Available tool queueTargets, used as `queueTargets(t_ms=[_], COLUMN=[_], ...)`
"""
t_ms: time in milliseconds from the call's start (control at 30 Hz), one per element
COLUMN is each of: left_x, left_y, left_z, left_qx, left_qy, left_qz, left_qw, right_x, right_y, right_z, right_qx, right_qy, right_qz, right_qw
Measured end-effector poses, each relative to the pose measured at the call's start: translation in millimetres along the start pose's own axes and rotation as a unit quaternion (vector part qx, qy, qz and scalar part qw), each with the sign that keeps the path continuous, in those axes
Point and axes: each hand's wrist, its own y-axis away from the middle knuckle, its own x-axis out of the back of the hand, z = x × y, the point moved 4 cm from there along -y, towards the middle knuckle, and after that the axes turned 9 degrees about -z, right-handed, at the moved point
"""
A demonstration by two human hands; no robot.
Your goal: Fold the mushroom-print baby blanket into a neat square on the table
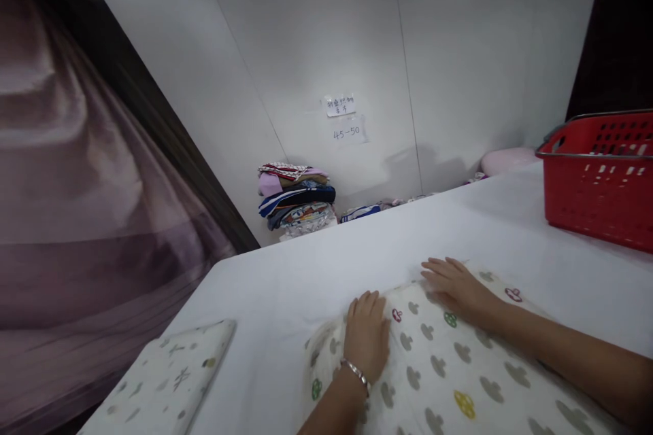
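Observation:
A cream cloth with grey, green, yellow and red blob prints (449, 367) lies on the white table (316, 265) in front of me. My left hand (366, 334), with a silver bracelet on the wrist, rests flat on the cloth's far edge, fingers stretched out. My right hand (455, 285) lies flat on the far right corner of the same cloth, fingers spread and tips reaching the table top. Neither hand grips anything.
A folded cloth with a similar print (171, 377) lies at the table's near left. A red plastic basket (599, 180) stands at the right. A stack of folded clothes (296, 198) sits against the white wall. A mauve curtain (76, 204) hangs left.

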Motion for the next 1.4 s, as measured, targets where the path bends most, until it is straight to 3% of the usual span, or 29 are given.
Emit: queueTargets(t_ms=[67, 167, 300, 467, 600, 733, 867, 967, 1067, 1167, 1300, 1400], left_x=[-8.7, -22.4, -27.2, -12.2, 3.5, -0.4, -7.0, 2.1, 17.7, 24.5, 9.9, 0.8], left_y=[9.7, 16.4, 11.6, 14.7, 47.4, 83.2, 87.3, 82.1, 91.1, 117.7, 155.4, 168.0], left_z=[4.7, 2.7, -1.0, 2.8, -8.6, -35.5, -46.2, -41.7, -33.2, -24.2, -19.9, -21.7], left_qx=[-0.022, 0.004, 0.041, 0.03, 0.05, 0.156, 0.186, 0.19, 0.211, 0.225, 0.246, 0.244], left_qy=[-0.001, -0.001, 0.0, 0.044, 0.027, -0.015, -0.014, 0.012, 0.066, 0.098, 0.152, 0.209], left_qz=[-0.033, -0.086, -0.106, -0.14, -0.098, -0.079, -0.106, -0.127, -0.122, -0.095, -0.09, -0.045], left_qw=[0.999, 0.996, 0.994, 0.989, 0.994, 0.985, 0.977, 0.973, 0.968, 0.965, 0.953, 0.946], right_x=[-10.0, -22.6, -25.0, -16.5, -15.8, -32.7, -41.4, -37.1, -32.5, -39.0, -60.6, -71.0], right_y=[5.7, 9.6, 5.4, 8.7, 30.4, 48.0, 46.1, 42.8, 46.8, 59.7, 77.0, 80.0], right_z=[-10.9, -13.7, -7.9, -15.8, -28.0, -20.1, -8.3, -11.0, -31.5, -67.6, -100.6, -96.8], right_qx=[0.035, 0.047, 0.039, 0.027, 0.045, 0.023, 0.001, -0.027, -0.049, -0.005, 0.055, 0.051], right_qy=[-0.012, -0.028, -0.034, -0.031, -0.006, -0.005, 0.0, 0.002, 0.005, 0.006, 0.012, 0.028], right_qz=[-0.049, -0.105, -0.119, -0.117, -0.077, -0.102, -0.127, -0.16, -0.151, -0.115, -0.12, -0.122], right_qw=[0.998, 0.993, 0.992, 0.992, 0.996, 0.994, 0.992, 0.987, 0.987, 0.993, 0.991, 0.991])
